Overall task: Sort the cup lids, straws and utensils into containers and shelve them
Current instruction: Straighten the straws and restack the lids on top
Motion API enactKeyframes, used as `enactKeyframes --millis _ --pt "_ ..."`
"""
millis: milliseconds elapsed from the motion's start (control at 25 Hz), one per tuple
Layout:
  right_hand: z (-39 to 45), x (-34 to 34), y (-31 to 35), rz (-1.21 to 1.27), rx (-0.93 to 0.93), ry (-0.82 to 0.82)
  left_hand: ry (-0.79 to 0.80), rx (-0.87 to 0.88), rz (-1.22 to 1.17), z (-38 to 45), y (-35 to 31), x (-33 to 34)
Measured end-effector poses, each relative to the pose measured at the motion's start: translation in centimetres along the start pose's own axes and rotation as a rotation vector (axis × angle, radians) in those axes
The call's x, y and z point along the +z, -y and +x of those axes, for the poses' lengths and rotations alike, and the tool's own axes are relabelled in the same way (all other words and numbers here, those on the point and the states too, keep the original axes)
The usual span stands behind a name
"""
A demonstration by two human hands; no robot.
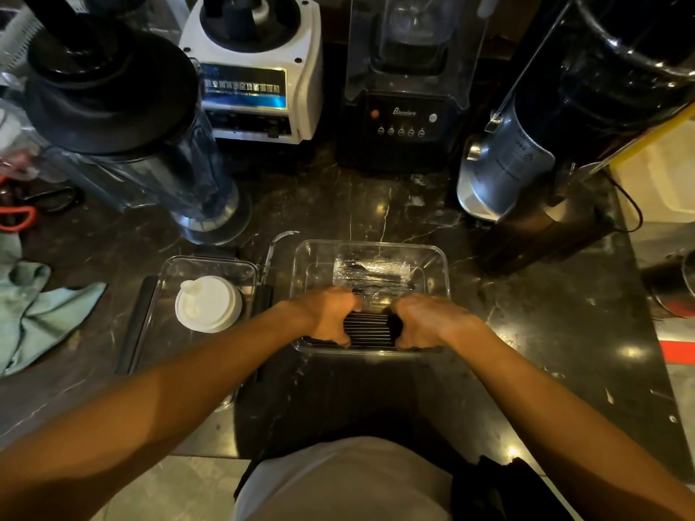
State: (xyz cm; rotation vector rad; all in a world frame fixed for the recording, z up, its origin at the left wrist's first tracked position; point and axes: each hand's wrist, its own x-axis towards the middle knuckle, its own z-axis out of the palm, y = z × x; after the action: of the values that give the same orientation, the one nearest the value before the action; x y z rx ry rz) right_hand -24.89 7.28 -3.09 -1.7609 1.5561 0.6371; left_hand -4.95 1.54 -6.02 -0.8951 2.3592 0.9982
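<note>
A clear plastic container [432,257] stands on the dark marble counter in front of me. A bundle of black straws [370,330] lies across its near side. My left hand [329,314] grips the bundle's left end and my right hand [428,321] grips its right end. Behind the straws, inside the same container, lies a pack of dark utensils in clear wrap [370,274]. To the left, a second clear container [167,272] holds a stack of white cup lids [208,303].
A blender jar [124,118], a white blender base [259,69], a black blender [404,118] and a steel-and-black machine [564,118] line the back of the counter. A teal cloth [34,314] lies at the left. The counter edge [210,455] is close to my body.
</note>
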Motion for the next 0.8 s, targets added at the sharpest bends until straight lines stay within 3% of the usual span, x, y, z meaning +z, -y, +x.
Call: enactKeyframes --millis 320,800 --pt "-0.2 0.5 0.7 -0.095 0.003 -0.133 -0.134 0.026 0.256 -0.8 -0.5 0.0" --pt "-0.4 0.2 1.1 -0.117 -0.004 -0.196 -0.247 0.073 0.302 -0.5 -1.0 0.4"
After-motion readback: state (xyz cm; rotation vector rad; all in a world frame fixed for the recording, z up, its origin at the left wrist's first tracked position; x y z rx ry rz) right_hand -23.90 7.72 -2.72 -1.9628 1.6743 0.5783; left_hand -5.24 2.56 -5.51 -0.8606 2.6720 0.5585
